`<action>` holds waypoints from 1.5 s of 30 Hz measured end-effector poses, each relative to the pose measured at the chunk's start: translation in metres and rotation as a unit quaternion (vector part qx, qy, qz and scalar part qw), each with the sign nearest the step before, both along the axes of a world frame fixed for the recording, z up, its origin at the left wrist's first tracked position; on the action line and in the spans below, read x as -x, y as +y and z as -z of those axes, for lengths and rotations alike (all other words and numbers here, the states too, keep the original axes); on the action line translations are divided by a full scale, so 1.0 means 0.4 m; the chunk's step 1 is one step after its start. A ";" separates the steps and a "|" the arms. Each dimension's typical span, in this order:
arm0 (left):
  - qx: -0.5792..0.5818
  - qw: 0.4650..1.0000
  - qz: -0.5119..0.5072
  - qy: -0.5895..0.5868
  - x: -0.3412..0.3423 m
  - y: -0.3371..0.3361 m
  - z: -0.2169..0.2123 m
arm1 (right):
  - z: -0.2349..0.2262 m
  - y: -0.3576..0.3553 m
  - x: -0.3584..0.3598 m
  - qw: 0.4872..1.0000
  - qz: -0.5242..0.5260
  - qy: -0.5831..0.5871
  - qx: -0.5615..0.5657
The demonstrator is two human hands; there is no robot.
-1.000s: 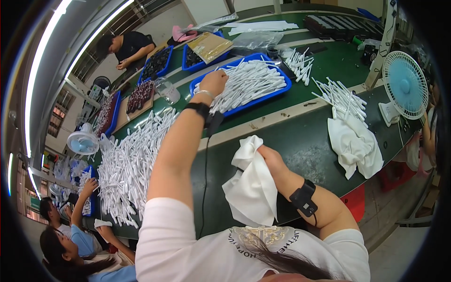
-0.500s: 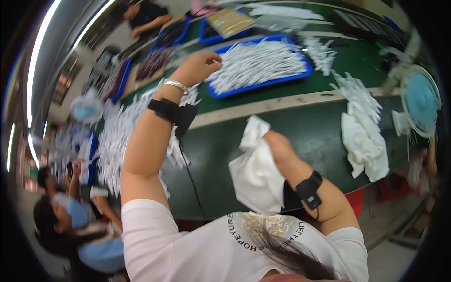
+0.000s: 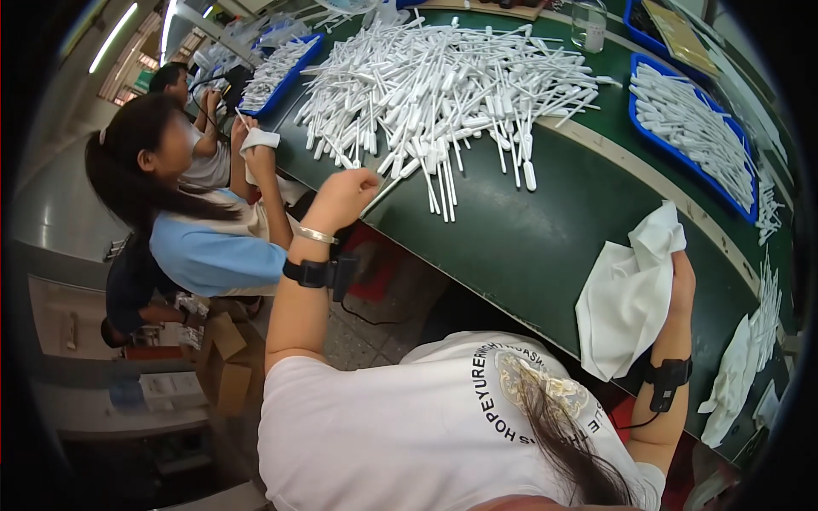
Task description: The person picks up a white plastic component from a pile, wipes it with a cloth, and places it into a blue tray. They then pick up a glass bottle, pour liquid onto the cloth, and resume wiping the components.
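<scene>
A large heap of white plastic sticks (image 3: 452, 77), each with a thin stem and a wider end, is spread over the green table. At the heap's near left edge, my left hand (image 3: 343, 201) is closed, its fingertips pinched on one white plastic stick (image 3: 382, 194). My right hand (image 3: 682, 285), farther right above the table, is wrapped round a bunched white cloth (image 3: 629, 289) that hangs down from it. The cloth hides part of those fingers.
Blue trays of similar sticks (image 3: 694, 128) stand at the right and far left (image 3: 285, 72). A second white cloth (image 3: 731, 383) lies at the right. A clear jar (image 3: 589, 25) stands at the back. A co-worker (image 3: 200, 213) sits close on my left, near a cardboard box (image 3: 230, 366).
The view has turned left. My left hand has moved from beside the blue tray to the near edge of the heap and now pinches a stick. My right hand still grips the cloth.
</scene>
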State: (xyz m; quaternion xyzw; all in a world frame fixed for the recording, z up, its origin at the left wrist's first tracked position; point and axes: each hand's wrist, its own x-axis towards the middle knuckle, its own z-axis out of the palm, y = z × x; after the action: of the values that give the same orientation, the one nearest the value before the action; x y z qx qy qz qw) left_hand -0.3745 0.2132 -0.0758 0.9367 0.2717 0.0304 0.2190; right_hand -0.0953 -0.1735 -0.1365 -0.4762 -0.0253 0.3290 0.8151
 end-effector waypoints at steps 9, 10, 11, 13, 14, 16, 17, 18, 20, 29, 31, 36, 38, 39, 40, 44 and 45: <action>-0.197 0.979 0.010 -0.056 -0.103 0.001 0.110 | -0.011 0.003 0.018 0.997 0.013 -0.044 0.056; -0.202 0.979 0.006 -0.022 -0.105 0.009 0.118 | -0.016 0.011 0.024 0.998 0.012 -0.035 0.053; -0.202 0.979 0.009 -0.026 -0.115 0.014 0.122 | -0.020 0.010 0.025 0.998 0.018 -0.027 0.051; -0.193 0.981 -0.010 0.005 -0.115 0.025 0.122 | -0.024 0.009 0.023 0.998 0.021 -0.026 0.055; -0.189 0.982 -0.021 0.022 -0.108 0.032 0.119 | -0.025 0.010 0.023 0.998 0.021 -0.022 0.058; -0.156 0.987 -0.003 0.025 -0.085 0.042 0.094 | -0.022 0.004 0.014 0.997 0.028 -0.016 0.063; -0.122 0.992 0.012 0.030 -0.073 0.040 0.066 | -0.018 -0.001 0.010 0.998 0.031 -0.022 0.056; -0.124 0.992 0.013 0.032 -0.049 0.039 0.029 | -0.010 0.001 0.006 0.998 0.030 -0.027 0.048; 0.264 0.958 -0.098 -0.049 -0.009 0.029 -0.042 | 0.000 0.004 0.004 0.998 0.028 -0.030 0.038; 0.758 0.582 0.008 -0.293 -0.275 -0.290 0.048 | -0.007 0.015 0.039 0.992 -0.017 -0.104 0.068; 0.758 0.597 0.010 -0.265 -0.367 -0.422 0.079 | 0.022 0.018 0.029 0.999 0.016 -0.023 0.015; 0.529 0.820 0.152 -0.158 -0.466 -0.559 0.145 | -0.042 0.031 0.048 0.997 0.067 -0.006 -0.035; 0.505 0.832 0.180 -0.138 -0.485 -0.569 0.148 | -0.036 0.014 0.039 0.996 0.078 -0.009 -0.049; 0.478 0.848 0.193 -0.124 -0.489 -0.566 0.147 | -0.030 0.008 0.036 0.995 0.073 -0.006 -0.064; 0.448 0.863 0.204 -0.110 -0.492 -0.562 0.145 | -0.027 0.005 0.033 0.995 0.066 -0.004 -0.080; 0.455 0.861 0.221 -0.051 -0.492 -0.552 0.107 | -0.039 0.007 0.041 0.994 0.068 0.006 -0.089; 0.455 0.861 0.222 -0.049 -0.492 -0.549 0.109 | -0.042 0.006 0.041 0.994 0.070 0.007 -0.089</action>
State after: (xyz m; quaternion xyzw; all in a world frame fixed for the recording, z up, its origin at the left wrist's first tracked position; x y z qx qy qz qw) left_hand -0.1777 -0.0065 -0.1194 0.7654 0.0295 -0.1000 0.6350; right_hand -0.1118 -0.1712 -0.1198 -0.4004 -0.0155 0.2713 0.8751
